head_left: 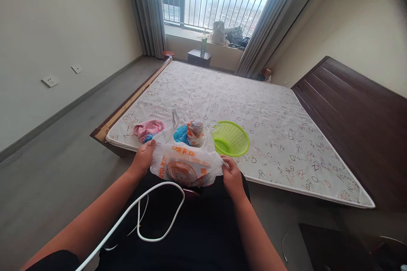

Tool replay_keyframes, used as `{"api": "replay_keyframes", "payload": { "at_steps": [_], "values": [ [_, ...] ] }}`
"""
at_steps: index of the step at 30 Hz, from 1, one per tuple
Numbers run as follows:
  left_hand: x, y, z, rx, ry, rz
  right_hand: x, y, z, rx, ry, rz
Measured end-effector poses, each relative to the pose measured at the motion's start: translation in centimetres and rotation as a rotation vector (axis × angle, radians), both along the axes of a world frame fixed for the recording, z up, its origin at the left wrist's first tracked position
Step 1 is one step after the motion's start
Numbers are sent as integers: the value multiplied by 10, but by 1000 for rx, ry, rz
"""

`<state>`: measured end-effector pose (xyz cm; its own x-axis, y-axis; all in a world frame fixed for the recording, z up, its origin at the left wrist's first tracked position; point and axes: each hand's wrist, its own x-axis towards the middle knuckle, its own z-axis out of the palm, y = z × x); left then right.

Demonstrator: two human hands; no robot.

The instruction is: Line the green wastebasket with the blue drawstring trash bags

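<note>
A white plastic bag (pixel 187 165) with orange print is spread out in front of my body. My left hand (pixel 146 154) grips its left edge and my right hand (pixel 231 173) pinches its right edge. One bag handle stands up near the left side. Just beyond the bag, on the mattress (pixel 280 135), lie a blue plastic bundle (pixel 181 134) and a crumpled bag with orange print (pixel 195 131). A pink cloth (pixel 149 129) is at the left, near my left hand. To the right, a green plastic basket (pixel 238 137) rests tilted, its opening facing me.
A white cable (pixel 152 240) loops across my lap. The bed has a dark headboard (pixel 352 110) at right and a wooden side rail (pixel 133 97) at left. Beyond it stand a small nightstand (pixel 199 58) with a bottle (pixel 204 45) and a red stool (pixel 168 54).
</note>
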<state>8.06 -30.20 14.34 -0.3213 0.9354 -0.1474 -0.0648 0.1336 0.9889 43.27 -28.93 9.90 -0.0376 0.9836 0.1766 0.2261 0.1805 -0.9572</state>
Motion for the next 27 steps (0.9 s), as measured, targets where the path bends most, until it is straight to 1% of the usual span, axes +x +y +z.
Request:
{"api": "replay_keyframes", "payload": {
  "at_steps": [2, 3, 5, 7, 9, 10, 12, 14, 16, 17, 19, 20, 21, 22, 23, 25, 26, 27],
  "values": [
    [1, 0, 1, 11, 2, 21, -1, 1, -4, -47, 55, 113],
    [3, 0, 2, 16, 34, 15, -3, 1, -3, -41, 70, 147],
    [6, -3, 2, 19, 99, -35, -7, 2, 4, 1, 71, 162],
    [10, -5, 1, 15, 144, -110, -11, 3, 16, 17, 20, 155],
    [11, -7, -2, 10, 170, -163, -13, 5, 28, -22, -90, 155],
    [11, -7, -4, 10, 169, -163, -13, 6, 33, -42, -147, 148],
    [8, -7, -8, 23, 113, -105, -8, 9, 36, -43, -209, 64],
    [3, -7, -10, 39, 21, -13, 0, 11, 32, -19, -193, -86],
    [0, -8, -10, 47, -22, 27, 7, 10, 28, 36, -175, -246],
    [-1, -9, -8, 48, -10, 19, 9, 8, 27, 93, -191, -305],
    [1, -12, -4, 54, 57, -27, 6, 1, 31, 275, -252, -356],
    [3, -14, -1, 59, 97, -55, 2, -4, 36, 379, -277, -331],
    [6, -15, 2, 68, 137, -80, -5, -8, 42, 461, -294, -260],
    [9, -16, 5, 80, 177, -105, -13, -11, 48, 506, -307, -149],
    [12, -17, 8, 97, 217, -134, -22, -13, 54, 511, -319, -12],
    [18, -17, 14, 139, 306, -207, -40, -12, 62, 426, -347, 266],
    [20, -17, 17, 165, 350, -243, -47, -11, 63, 356, -361, 378],
    [22, -17, 20, 195, 388, -276, -54, -8, 63, 291, -370, 458]
  ]
}}
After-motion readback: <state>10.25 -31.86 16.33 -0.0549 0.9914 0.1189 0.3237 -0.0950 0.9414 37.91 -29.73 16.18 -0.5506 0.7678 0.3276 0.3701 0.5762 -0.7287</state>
